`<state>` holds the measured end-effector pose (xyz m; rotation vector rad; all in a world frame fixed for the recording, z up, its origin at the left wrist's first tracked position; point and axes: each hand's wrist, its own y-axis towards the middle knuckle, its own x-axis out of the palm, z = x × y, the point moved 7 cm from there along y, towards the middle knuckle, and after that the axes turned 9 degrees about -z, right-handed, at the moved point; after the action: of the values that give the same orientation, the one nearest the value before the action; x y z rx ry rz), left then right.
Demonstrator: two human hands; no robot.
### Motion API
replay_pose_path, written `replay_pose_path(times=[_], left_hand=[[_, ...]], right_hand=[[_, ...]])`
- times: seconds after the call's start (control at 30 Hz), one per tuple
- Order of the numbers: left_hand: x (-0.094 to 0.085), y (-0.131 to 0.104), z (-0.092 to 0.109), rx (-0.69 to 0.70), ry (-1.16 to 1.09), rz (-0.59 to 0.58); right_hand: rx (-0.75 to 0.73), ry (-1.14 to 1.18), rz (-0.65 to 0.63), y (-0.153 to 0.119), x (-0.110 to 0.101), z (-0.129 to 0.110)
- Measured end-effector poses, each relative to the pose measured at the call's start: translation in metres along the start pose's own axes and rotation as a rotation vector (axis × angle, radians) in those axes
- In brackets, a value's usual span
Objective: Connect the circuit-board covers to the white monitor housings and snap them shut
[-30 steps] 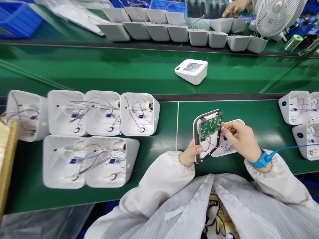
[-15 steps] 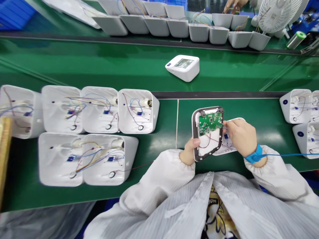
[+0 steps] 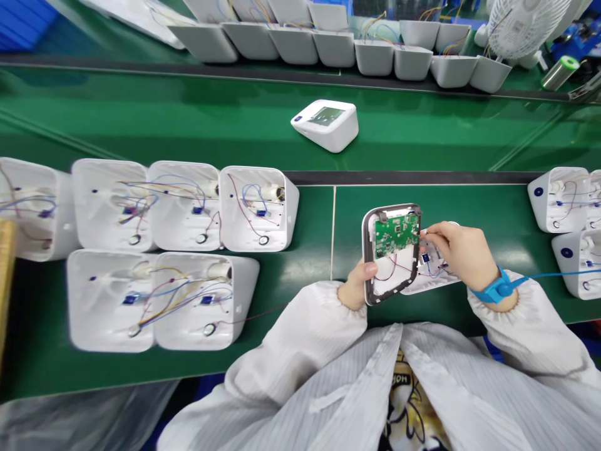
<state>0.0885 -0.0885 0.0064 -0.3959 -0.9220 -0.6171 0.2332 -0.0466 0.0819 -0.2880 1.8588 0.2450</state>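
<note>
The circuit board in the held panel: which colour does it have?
The circuit board is green; it shows best in the head view.

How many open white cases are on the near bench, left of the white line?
6. Back row, left to right: first case, cut off by the picture's edge, second case, third case, fourth case. Front row: left case, right case. More may lie out of view.

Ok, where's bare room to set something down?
Bare bench lies between the left shells and held panel, and between the right hand and right shells, beyond the blue cord. Crowded: at left, and around the shell under that hand.
</note>
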Motion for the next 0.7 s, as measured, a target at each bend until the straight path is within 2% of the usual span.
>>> replay_pose_path(times=[0.13,0.2,0.33,0.5,0.7], left_hand=[[0.005,0.002,0.005,0.039,0.060,-0.010],[0.010,0.004,0.007,0.064,0.099,-0.025],[0.020,0.007,0.009,0.116,0.131,-0.057],[0.018,0.006,0.006,0.129,0.143,-0.041],[-0.001,0.003,-0.008,0.058,0.141,0.016]], right_hand=[[0.009,0.118,-0.027,-0.004,-0.011,0.000],[0.003,0.251,-0.032,-0.009,-0.013,-0.006],[0.002,0.554,-0.105,-0.020,0.003,-0.024],[0.055,0.562,-0.007,-0.023,0.013,-0.027],[0.064,0.578,0.020,-0.022,0.012,-0.026]])
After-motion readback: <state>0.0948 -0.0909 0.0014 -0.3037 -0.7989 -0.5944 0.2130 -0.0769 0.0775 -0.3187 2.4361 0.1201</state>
